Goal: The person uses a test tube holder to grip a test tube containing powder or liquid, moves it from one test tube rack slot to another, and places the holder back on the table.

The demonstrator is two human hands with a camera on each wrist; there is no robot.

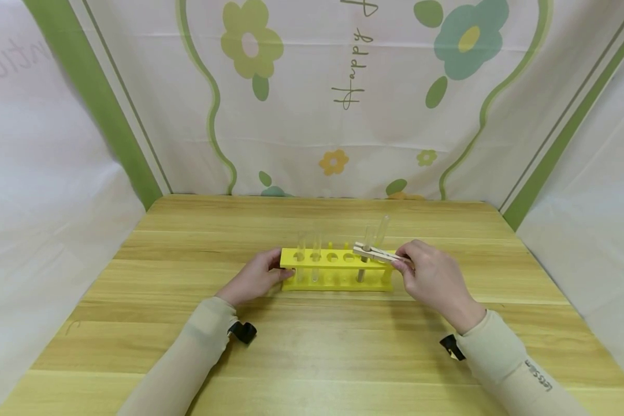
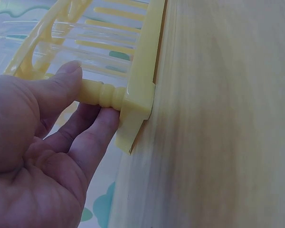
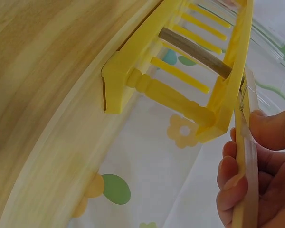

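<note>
A yellow test tube rack [image 1: 325, 266] stands upright on the wooden table. Around the end post [image 2: 102, 93] of the rack, my left hand [image 1: 252, 278] curls its thumb and fingers. My right hand [image 1: 434, 278] grips a wooden test tube clamp [image 1: 378, 255] by its handles. The clamp's far end is at the upper part of a test tube [image 1: 361, 274] standing near the rack's right end, with greyish-brown contents in its lower part. Two clear test tubes [image 1: 316, 248] stand in the left holes. Behind the clamp, another clear tube [image 1: 382, 230] leans with its rounded end up.
The wooden table [image 1: 312, 346] runs back to a white curtain [image 1: 301, 121] printed with flowers. White side sheets [image 1: 57, 202] hang at left and right. Small black devices [image 1: 243, 333] sit at both sleeve cuffs. Yellow pegs [image 3: 180, 76] rise along the rack's back.
</note>
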